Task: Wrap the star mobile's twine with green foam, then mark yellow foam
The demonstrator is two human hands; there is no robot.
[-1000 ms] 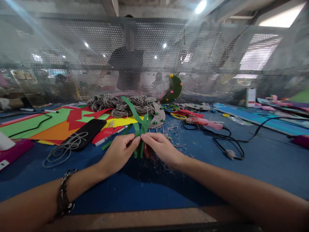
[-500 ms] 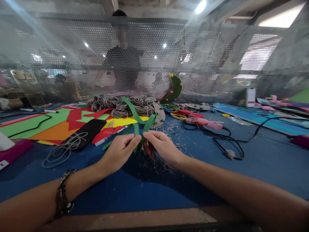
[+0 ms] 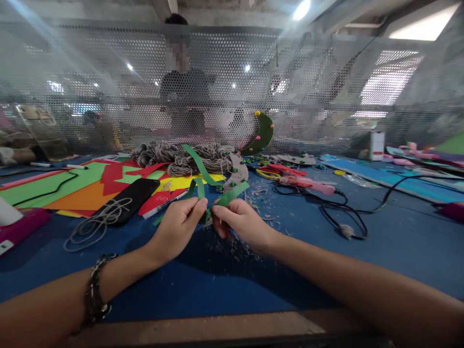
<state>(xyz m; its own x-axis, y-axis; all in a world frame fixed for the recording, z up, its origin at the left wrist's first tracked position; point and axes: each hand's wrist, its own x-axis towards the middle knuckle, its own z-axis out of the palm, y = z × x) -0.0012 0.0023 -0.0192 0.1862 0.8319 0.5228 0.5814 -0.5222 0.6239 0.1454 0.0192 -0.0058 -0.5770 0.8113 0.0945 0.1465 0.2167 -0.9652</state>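
Thumb and fingers of my left hand (image 3: 184,224) pinch a green ribbon (image 3: 234,194) near the middle of the blue table. Close beside it, my right hand (image 3: 242,222) is closed on the same ribbon, one end sticking out to the upper right. Where the ribbon passes between the fingertips is partly hidden. Just beyond the hands, another green strip (image 3: 199,163) lies over grey cord bundles (image 3: 155,153). A grey curved piece with green dots (image 3: 237,171) rests right of the cords.
Coloured paper sheets (image 3: 76,186), a black phone (image 3: 134,198) and a loop of grey cord (image 3: 97,224) lie left. To the right are a pink glue gun (image 3: 308,183), its black cable (image 3: 326,212) and a blue board (image 3: 391,181). A perforated metal screen (image 3: 126,92) stands behind.
The ribbon end at my right hand has swung from nearly upright to slanting right. Both hands stay close together, with my fingertips slightly lower.
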